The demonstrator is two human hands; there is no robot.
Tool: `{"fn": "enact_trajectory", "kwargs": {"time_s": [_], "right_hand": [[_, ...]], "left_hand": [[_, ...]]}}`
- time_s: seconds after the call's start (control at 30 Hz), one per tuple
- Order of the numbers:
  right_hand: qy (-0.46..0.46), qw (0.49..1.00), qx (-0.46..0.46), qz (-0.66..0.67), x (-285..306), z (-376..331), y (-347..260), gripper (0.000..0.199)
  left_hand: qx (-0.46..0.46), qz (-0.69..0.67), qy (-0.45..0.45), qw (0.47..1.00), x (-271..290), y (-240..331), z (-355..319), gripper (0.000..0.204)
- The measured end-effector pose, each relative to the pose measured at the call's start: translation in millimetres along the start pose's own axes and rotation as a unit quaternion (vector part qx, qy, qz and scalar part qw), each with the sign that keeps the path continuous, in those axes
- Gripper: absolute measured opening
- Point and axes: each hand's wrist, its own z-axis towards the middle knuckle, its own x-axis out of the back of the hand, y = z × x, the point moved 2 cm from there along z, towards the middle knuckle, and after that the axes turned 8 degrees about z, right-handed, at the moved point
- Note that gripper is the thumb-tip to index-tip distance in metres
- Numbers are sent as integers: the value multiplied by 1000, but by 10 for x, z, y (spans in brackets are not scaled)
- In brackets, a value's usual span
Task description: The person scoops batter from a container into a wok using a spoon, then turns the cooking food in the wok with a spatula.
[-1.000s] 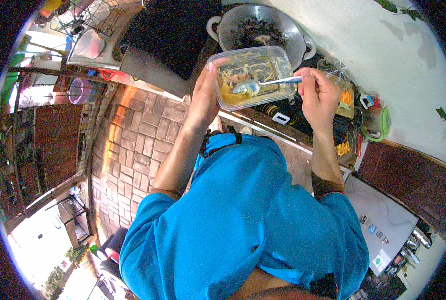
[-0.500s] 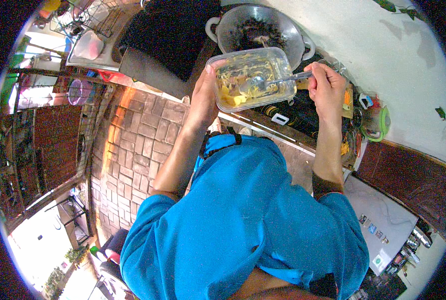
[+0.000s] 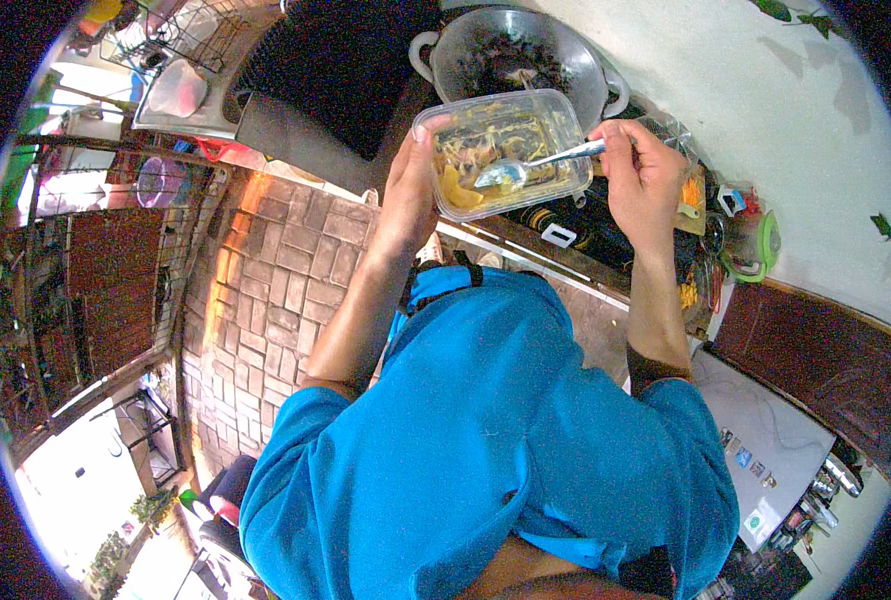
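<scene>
My left hand [image 3: 408, 190] grips the left end of a clear plastic food container [image 3: 570, 186], its thumb over the rim. Yellowish food [image 3: 456, 188] in shreds and soft lumps clings to the container's inside, thickest toward the left. In my right hand [image 3: 644, 175] is the handle of a metal spoon [image 3: 509, 173], pinched between thumb and fingers. The spoon's bowl lies inside the container, over the food. Just beyond the container stands a large grey wok [image 3: 596, 75] with two loop handles and dark residue inside; the container hides part of its near side.
A black stove or counter surface [image 3: 336, 60] lies left of the wok. Below the container runs a counter edge with a small white rectangular frame [image 3: 559, 236]. Green-handled item [image 3: 769, 245] and other clutter sit at right, by a white wall [image 3: 766, 110]. Brick paving [image 3: 276, 290] spreads at left.
The spoon has shifted left and lower within the container, its bowl now turned more into view. My right hand moved slightly left; the container tilted and rose a little.
</scene>
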Motion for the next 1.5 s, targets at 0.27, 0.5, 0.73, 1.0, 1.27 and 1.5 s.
{"fn": "enact_trajectory", "kwargs": {"time_s": [0.27,0.5,0.73,1.0,1.27,1.5], "right_hand": [[1,995,-81,53,-77,-8,194,23],[-29,995,-79,45,-158,-3,151,24],[24,994,-84,67,-39,8,82,22],[-6,985,169,-16,47,-164,-270,12],[14,973,229,5,36,-175,-328,22],[8,984,178,30,47,-192,-337,20]], "left_hand": [[-11,13,-3,1000,-8,-43,-9,43],[-13,36,5,999,-36,-43,-13,42],[-20,17,9,1000,-26,-28,-23,44],[-35,-25,7,999,0,0,-46,48],[-51,6,32,998,6,79,-95,49],[-53,-21,18,998,69,43,-99,50]]}}
